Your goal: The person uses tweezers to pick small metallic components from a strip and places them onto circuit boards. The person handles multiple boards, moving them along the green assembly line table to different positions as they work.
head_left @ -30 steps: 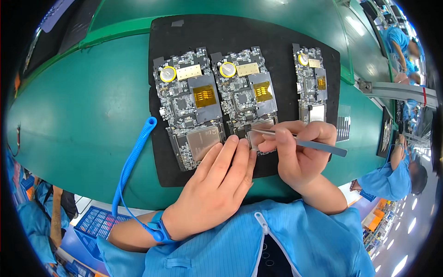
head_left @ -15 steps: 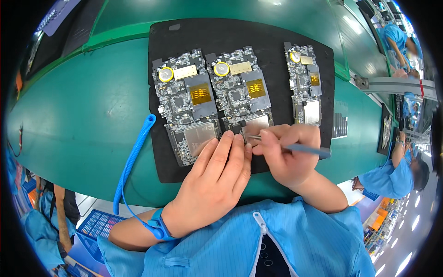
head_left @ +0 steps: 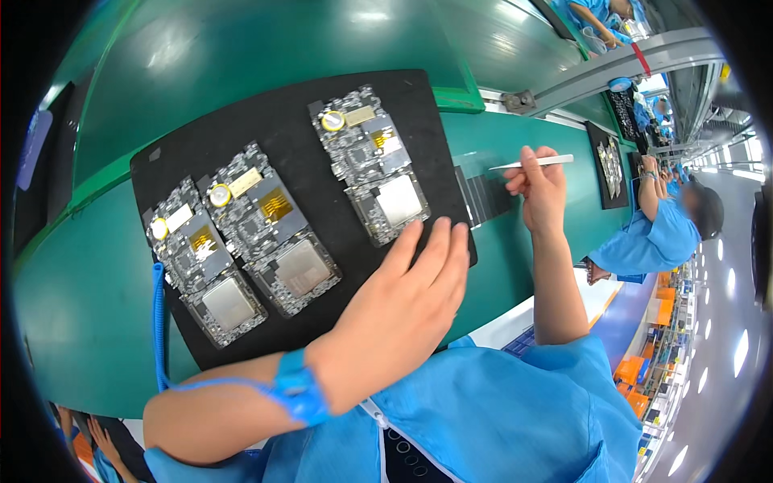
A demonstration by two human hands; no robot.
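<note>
Green desk [head_left: 88, 322] carries black mat [head_left: 241, 121], three circuit boards [head_left: 275, 206], markings unreadable. Left hand [head_left: 407, 310]: grip spread, empty, beside rightmost board [head_left: 374, 161]; right hand [head_left: 541, 189]: grip pinches tweezers [head_left: 555, 160].

Bright light glares off the green tabletop [head_left: 322, 40]; edges bow.

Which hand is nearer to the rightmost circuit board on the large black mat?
Left. The left hand is at the lower end of the board; the right hand, holding tweezers, is farther right, beyond the mat.
</note>
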